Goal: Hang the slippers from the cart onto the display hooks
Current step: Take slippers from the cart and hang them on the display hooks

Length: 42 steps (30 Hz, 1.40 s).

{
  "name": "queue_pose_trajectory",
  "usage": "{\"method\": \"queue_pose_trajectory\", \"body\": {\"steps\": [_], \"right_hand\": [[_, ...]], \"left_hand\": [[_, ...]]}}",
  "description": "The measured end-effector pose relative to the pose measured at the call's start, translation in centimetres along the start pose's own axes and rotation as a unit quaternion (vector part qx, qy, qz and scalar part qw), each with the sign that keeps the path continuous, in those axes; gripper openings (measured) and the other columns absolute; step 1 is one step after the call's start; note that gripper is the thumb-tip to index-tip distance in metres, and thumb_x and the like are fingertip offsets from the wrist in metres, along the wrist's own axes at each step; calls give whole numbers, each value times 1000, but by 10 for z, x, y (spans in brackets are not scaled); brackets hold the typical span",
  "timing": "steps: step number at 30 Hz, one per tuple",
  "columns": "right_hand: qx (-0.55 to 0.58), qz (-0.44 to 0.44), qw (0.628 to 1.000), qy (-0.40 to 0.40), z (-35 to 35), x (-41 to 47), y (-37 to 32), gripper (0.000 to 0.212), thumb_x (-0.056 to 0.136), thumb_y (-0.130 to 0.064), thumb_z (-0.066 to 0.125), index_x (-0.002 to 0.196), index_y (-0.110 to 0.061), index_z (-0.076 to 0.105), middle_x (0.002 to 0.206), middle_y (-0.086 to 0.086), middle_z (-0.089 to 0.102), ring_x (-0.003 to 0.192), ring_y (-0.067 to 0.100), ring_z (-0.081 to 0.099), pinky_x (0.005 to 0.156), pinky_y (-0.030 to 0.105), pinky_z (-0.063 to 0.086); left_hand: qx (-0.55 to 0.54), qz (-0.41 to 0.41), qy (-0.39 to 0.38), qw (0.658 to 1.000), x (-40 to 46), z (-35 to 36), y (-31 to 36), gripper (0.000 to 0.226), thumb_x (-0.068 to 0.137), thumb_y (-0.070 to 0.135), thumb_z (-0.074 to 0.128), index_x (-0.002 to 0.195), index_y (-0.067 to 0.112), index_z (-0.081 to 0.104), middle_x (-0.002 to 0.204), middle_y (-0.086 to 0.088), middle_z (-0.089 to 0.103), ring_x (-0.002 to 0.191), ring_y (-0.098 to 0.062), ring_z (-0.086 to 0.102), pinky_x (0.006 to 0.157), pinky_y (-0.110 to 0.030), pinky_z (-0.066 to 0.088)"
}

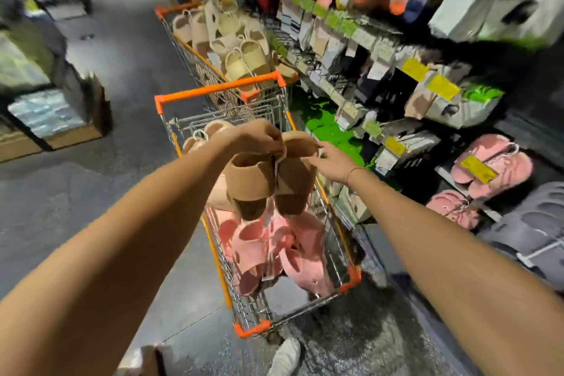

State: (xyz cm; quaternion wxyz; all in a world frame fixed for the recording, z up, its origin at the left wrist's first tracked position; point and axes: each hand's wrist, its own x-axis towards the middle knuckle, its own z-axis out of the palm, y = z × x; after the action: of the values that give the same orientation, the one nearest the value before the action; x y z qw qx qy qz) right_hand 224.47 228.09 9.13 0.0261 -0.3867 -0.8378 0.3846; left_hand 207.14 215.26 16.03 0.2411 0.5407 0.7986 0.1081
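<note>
The display rack (412,49) ran along the right side of the aisle, crowded with hanging packets, yellow and green price tags, and at its lower end pink slippers (491,162) and grey ones (537,223) already hung up. Much of it was blurred.

Beside it stood the near cart (195,93), wire-sided with orange trim, and just beyond it a second cart (183,40) heaped with cream slippers (244,58). The near cart held a pile of pink slippers (274,250) towards its close end and a pale pair (207,134) at the far end.

Above the near cart hung the pair of brown slippers (262,180), held in the air, well clear of the pink pile below. They were tan with broad closed straps and dark soles, toes pointing down, joined side by side on a thin white hanger (279,159) between them.

The left hand (259,136) was closed around the top of that hanger, carrying the pair. The right hand (329,162) was half open, its fingertips (311,159) touching the upper edge of the right-side slipper without gripping it.
</note>
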Motion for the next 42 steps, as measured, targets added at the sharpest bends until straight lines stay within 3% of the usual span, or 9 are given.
{"method": "queue_pose_trajectory", "body": {"steps": [5, 8, 11, 13, 16, 21, 29, 33, 42], "right_hand": [[159, -72, 982, 70, -83, -70, -10, 83, 88, -25, 75, 152, -18, 22, 122, -8, 44, 117, 12, 48, 87, 21, 40], [227, -110, 957, 144, -126, -104, -3, 76, 84, -2, 76, 143, -11, 30, 113, -4, 56, 92, 0, 57, 69, 5, 46], [334, -128, 901, 245, -178, -139, -2, 72, 68, 0, 87, 130, -13, 52, 111, 12, 68, 77, 6, 67, 63, 17, 57], [376, -121, 872, 290, -218, -176, -8, 76, 73, 5, 81, 135, -16, 41, 123, 10, 61, 84, 8, 61, 61, 16, 55], [347, -116, 846, 387, -276, -239, -6, 82, 69, -18, 89, 133, -23, 37, 121, 0, 58, 93, 7, 60, 71, 18, 51], [285, -139, 795, 517, -366, -368, 14, 78, 63, -31, 94, 121, -26, 42, 118, -4, 61, 104, 12, 62, 89, 34, 56], [194, -131, 681, 694, -442, -570, 11, 65, 66, -28, 92, 115, -28, 49, 111, -8, 64, 92, 4, 66, 66, 18, 55], [122, -106, 624, 765, -464, -630, 4, 63, 68, -29, 91, 116, -19, 51, 108, -5, 66, 90, 5, 67, 63, 15, 55], [131, -122, 554, 813, -505, -620, -1, 64, 66, -32, 92, 115, -17, 55, 107, -1, 67, 94, 15, 68, 78, 35, 59]], "left_hand": [[-16, 78, 104, 991, -27, -82, 87, 17, 95, 20, 60, 92, 17, 76, 88, -4, 72, 78, -16, 62, 74, -33, 52], [-25, 147, 155, 977, -37, -121, 163, 19, 96, 20, 61, 79, 21, 71, 74, -1, 66, 67, -13, 56, 65, -27, 46], [-56, 218, 189, 956, -48, -147, 251, 27, 96, 18, 63, 71, 13, 69, 58, 6, 58, 56, -5, 49, 54, -20, 40], [-78, 278, 200, 936, -59, -157, 306, 26, 96, 16, 64, 72, 9, 71, 55, 6, 60, 55, -3, 49, 52, -18, 40], [-95, 344, 203, 912, -77, -166, 386, 26, 94, 25, 64, 73, 16, 76, 71, -15, 68, 66, -13, 55, 63, -28, 46], [-143, 466, 186, 853, -112, -168, 520, 28, 94, 36, 66, 72, 21, 76, 75, 0, 69, 74, -14, 62, 76, -31, 50], [-219, 659, 119, 709, -213, -160, 702, 31, 101, 31, 57, 80, 21, 76, 76, 14, 69, 79, -8, 62, 72, -27, 46], [-273, 697, 139, 649, -235, -152, 754, 28, 99, 43, 53, 80, 37, 72, 81, 5, 71, 86, -19, 66, 86, -43, 55], [-308, 638, 259, 656, -221, -163, 763, 42, 80, 68, 52, 114, 47, 62, 122, 5, 55, 121, -26, 51, 108, -52, 39]]}}
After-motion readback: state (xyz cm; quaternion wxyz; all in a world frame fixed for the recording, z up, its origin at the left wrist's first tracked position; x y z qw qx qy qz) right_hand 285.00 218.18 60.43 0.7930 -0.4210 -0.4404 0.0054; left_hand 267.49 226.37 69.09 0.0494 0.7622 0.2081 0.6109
